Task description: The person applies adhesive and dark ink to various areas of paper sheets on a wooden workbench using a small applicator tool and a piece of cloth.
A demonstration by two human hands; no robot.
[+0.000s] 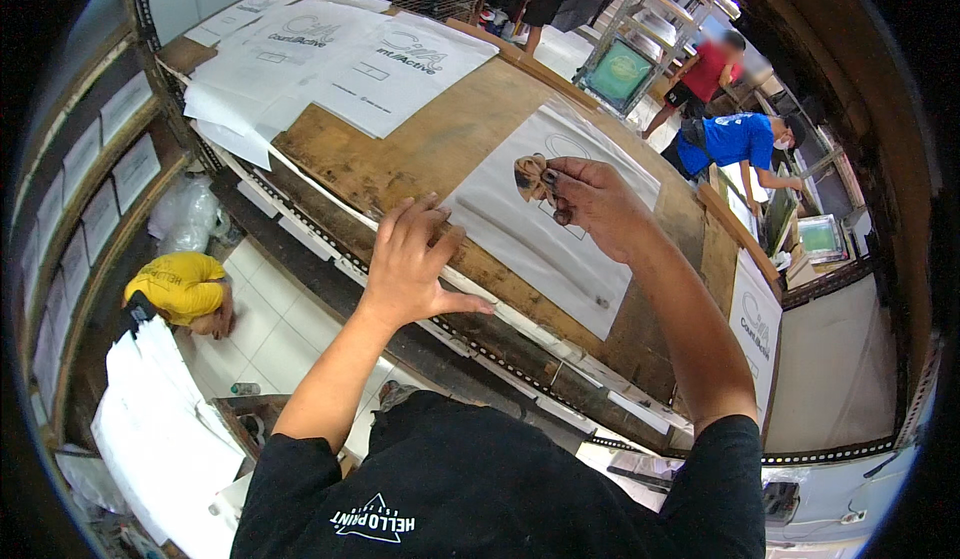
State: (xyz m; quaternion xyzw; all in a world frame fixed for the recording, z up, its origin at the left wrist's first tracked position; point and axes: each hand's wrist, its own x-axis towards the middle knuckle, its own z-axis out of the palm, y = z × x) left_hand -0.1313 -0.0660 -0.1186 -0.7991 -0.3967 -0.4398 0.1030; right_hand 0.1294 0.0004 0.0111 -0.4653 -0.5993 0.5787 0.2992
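Note:
A white printed sheet or bag lies flat on the brown worktop in front of me, with a dark smudge near its right end. My right hand is closed around a crumpled, dark-stained rag over the printed part of the sheet. Whether the rag touches the sheet, I cannot tell. At the near left corner of the sheet is my left hand, fingers spread and holding nothing. Its fingertips reach the worktop by the sheet's edge, and its thumb points right along the table's front edge.
More printed white sheets cover the worktop's left end; another lies at the right. Wooden strips run along the far edge. A person in yellow bends low at left. People in red and blue are beyond the table.

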